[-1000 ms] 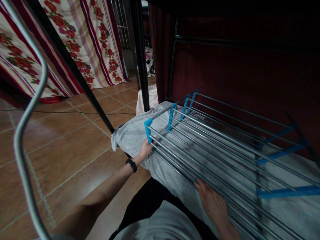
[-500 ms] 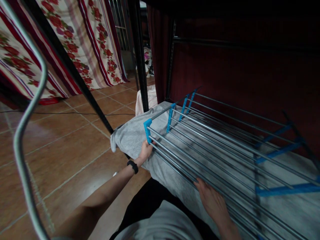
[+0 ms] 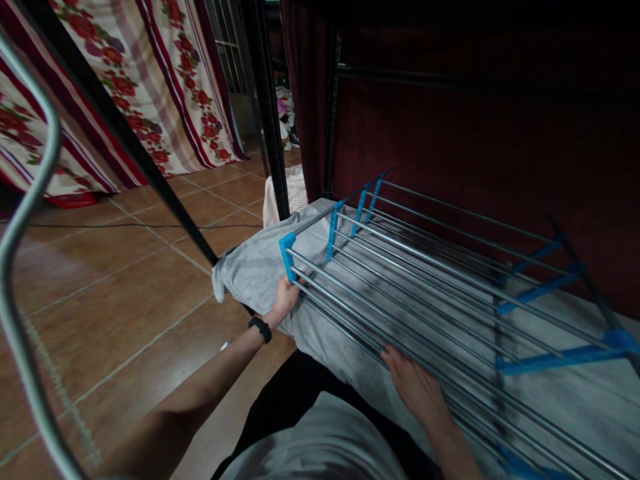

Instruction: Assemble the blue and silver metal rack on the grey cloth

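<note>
A rack of thin metal tubes [image 3: 400,243] with blue plastic connectors [image 3: 287,257] lies along a bed covered in grey cloth [image 3: 250,267]. My left hand [image 3: 287,297], with a dark band on the wrist, is closed around the rack's near left corner, just below a blue connector. Some of its fingers are hidden behind the tubes. Further right, my right hand [image 3: 413,383] rests at the nearest long tubes, its fingers bent against them. Part of its grip, including the thumb, is hidden from view.
Black metal bed posts [image 3: 267,107] and a slanting black bar [image 3: 145,167] frame the bed's left side. A curved pale metal tube [image 3: 30,200] crosses the far left. Beyond are a floral curtain [image 3: 165,87], tiled floor [image 3: 130,287] and a thin cable [image 3: 135,226].
The whole view has shifted a little, so everything appears slightly further left. Both hands keep their places on the rack.
</note>
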A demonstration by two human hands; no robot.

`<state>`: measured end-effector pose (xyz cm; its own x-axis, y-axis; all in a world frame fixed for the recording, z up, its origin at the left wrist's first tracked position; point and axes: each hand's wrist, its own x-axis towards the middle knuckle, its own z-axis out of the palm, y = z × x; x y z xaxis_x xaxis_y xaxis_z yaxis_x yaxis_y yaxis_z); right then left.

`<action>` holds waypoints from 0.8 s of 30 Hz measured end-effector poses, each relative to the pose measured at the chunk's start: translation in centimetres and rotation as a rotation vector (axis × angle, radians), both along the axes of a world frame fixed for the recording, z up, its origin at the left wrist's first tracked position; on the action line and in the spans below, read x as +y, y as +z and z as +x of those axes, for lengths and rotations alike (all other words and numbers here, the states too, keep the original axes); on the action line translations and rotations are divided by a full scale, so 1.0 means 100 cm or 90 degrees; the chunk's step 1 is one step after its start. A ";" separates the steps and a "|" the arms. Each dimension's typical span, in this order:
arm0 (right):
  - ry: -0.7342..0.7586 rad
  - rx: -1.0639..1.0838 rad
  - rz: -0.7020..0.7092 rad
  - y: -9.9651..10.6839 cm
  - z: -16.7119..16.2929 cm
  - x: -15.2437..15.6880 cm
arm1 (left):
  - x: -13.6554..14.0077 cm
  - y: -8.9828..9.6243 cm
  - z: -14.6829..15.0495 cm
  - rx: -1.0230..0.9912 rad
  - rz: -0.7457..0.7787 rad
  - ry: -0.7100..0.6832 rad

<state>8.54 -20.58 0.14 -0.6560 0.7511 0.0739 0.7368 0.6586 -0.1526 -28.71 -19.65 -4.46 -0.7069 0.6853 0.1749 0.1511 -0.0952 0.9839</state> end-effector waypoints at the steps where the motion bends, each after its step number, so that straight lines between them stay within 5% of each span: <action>1: -0.005 -0.007 0.002 0.001 -0.001 -0.001 | -0.001 0.003 -0.001 0.002 -0.007 -0.009; 8: -0.007 0.135 0.158 -0.013 0.022 -0.031 | -0.021 0.019 -0.010 0.012 -0.034 -0.109; 12: -0.038 0.264 0.141 -0.036 0.057 -0.073 | -0.033 0.016 -0.011 0.011 -0.097 -0.159; 20: -0.570 0.498 0.062 -0.082 0.138 -0.105 | -0.021 0.008 -0.022 0.180 -0.327 -0.124; 24: -0.622 0.534 0.042 -0.087 0.163 -0.089 | -0.020 0.012 -0.021 0.295 -0.405 -0.124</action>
